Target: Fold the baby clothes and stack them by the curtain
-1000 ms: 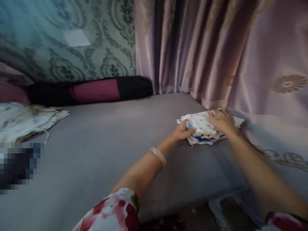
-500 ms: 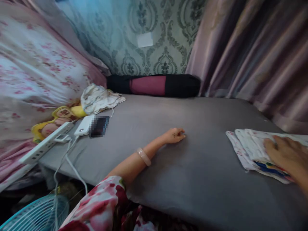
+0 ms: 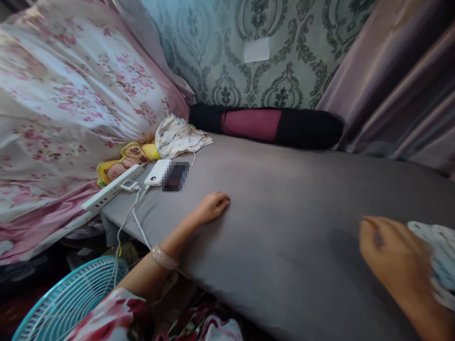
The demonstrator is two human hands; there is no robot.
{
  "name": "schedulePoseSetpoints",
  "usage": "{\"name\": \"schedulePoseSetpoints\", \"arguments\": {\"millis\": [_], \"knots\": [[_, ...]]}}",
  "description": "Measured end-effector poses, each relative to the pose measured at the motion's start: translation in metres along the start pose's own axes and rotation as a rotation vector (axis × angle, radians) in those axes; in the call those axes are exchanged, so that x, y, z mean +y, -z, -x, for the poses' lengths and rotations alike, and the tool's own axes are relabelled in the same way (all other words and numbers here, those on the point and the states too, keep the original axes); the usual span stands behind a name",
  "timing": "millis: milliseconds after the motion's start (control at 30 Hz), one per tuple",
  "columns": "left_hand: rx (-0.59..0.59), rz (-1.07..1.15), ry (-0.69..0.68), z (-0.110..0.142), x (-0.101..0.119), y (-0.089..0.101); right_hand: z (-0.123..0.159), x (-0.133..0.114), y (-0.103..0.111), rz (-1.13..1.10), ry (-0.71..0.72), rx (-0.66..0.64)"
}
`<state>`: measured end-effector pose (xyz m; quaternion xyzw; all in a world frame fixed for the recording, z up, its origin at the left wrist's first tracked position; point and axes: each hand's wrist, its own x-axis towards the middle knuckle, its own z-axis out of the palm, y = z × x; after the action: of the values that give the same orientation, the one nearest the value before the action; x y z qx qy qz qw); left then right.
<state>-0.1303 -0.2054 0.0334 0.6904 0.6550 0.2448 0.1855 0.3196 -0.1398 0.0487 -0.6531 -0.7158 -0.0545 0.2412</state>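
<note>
My left hand (image 3: pixel 212 207) rests on the grey sheet (image 3: pixel 284 189) near the middle of the view, fingers loosely curled together with nothing seen in them. A pale bangle (image 3: pixel 164 258) circles that wrist. On the right, my right hand (image 3: pixel 393 258) is blurred by motion above the sheet, its fingers bent and partly hidden. A folded stack of pale printed cloth (image 3: pixel 442 255) lies just beyond it, cut off by the right edge. A phone (image 3: pixel 175 176), blurred out, is left of my left hand, beside a white power bank (image 3: pixel 156 173) with a cable.
A white power strip (image 3: pixel 112 189) lies along the left edge, with cords hanging down. Behind it are a yellow cushion (image 3: pixel 137 154) and a crumpled cloth (image 3: pixel 181 137). A black and maroon bolster (image 3: pixel 250 124) lines the wall. A turquoise fan (image 3: pixel 74 298) stands at lower left.
The view has turned left. My left hand has slid left over the sheet, closer to the phone. My right hand has come off the top of the folded cloth stack towards the left.
</note>
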Motion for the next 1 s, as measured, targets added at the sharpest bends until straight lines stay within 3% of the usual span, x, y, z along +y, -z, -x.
{"name": "schedulePoseSetpoints", "arguments": {"millis": [100, 233, 367, 500, 1000], "knots": [[0.080, -0.075, 0.088, 0.017, -0.023, 0.016, -0.005, -0.063, -0.043, -0.188, 0.270, -0.015], [0.235, -0.176, 0.212, 0.036, -0.055, 0.037, -0.004, -0.098, -0.069, -0.273, 0.383, -0.121], [0.401, -0.264, 0.312, 0.050, -0.083, 0.058, 0.000, -0.099, -0.081, -0.219, 0.434, -0.138], [0.487, -0.366, 0.398, 0.052, -0.098, 0.073, 0.002, -0.096, -0.084, -0.210, 0.462, -0.101], [0.449, -0.490, 0.421, 0.025, -0.120, 0.085, 0.003, -0.092, -0.085, -0.197, 0.484, -0.089]]}}
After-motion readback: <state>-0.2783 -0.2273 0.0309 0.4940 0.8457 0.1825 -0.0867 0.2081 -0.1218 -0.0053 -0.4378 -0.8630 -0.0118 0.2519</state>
